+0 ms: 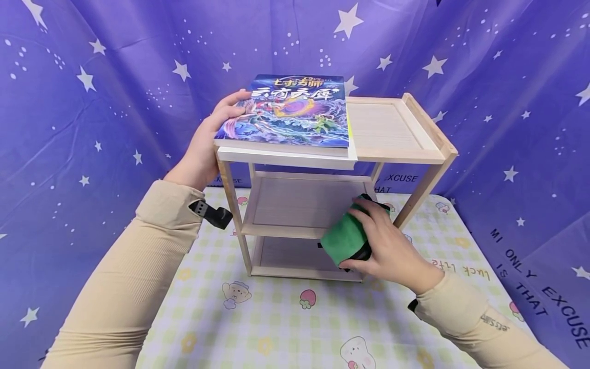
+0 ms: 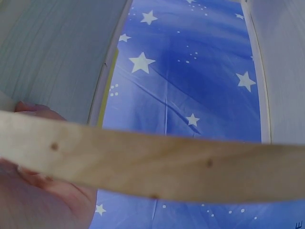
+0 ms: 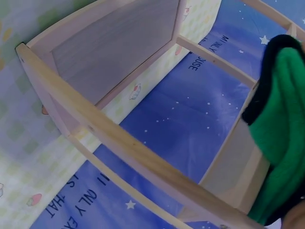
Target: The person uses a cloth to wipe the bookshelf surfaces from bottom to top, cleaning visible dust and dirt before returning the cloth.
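Note:
A small three-tier wooden shelf (image 1: 400, 125) stands on the table, with a stack of books (image 1: 295, 115) on the left of its top board. My left hand (image 1: 203, 130) is at the top left corner; some fingers lie over the upper book's cover. In the left wrist view, part of that hand (image 2: 52, 195) shows behind a wooden post, with a fingertip against the top board's underside. My right hand (image 1: 392, 246) grips a green cloth (image 1: 345, 238) with black edging in front of the middle tier's right side. The cloth (image 3: 281, 124) is bunched in the right wrist view.
A checked tablecloth (image 1: 262, 328) with cartoon prints covers the table. A purple starry curtain (image 1: 138, 66) hangs behind and along both sides. The shelf's front right post (image 1: 424, 189) stands close to my right hand. The lower book's white edge (image 1: 286, 158) reaches the shelf's front edge.

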`<state>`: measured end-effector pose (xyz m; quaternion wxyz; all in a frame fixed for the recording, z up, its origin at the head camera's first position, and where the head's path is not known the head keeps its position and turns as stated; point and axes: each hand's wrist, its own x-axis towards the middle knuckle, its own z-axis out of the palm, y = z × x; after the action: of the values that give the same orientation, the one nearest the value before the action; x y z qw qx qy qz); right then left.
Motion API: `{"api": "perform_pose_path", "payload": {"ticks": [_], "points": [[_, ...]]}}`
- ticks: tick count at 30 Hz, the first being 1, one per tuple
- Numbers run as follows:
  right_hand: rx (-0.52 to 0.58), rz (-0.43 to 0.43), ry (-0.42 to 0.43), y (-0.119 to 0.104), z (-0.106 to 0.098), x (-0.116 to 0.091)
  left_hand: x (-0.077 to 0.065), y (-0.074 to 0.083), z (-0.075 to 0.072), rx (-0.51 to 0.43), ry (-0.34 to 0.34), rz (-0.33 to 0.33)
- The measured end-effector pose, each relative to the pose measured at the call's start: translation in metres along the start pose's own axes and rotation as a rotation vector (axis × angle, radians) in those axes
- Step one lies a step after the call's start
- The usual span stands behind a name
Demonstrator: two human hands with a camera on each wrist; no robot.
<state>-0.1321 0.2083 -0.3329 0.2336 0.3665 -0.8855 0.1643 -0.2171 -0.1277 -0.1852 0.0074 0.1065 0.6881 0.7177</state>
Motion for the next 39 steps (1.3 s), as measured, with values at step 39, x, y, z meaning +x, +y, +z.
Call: {"api": "perform_pose_path", "payload": {"ticks": [39], "points": [[-0.334,-0.193,0.258,0.005,0.043,0.002,0.000,-0.001,0.000,-0.005,0.007,-0.001]]}}
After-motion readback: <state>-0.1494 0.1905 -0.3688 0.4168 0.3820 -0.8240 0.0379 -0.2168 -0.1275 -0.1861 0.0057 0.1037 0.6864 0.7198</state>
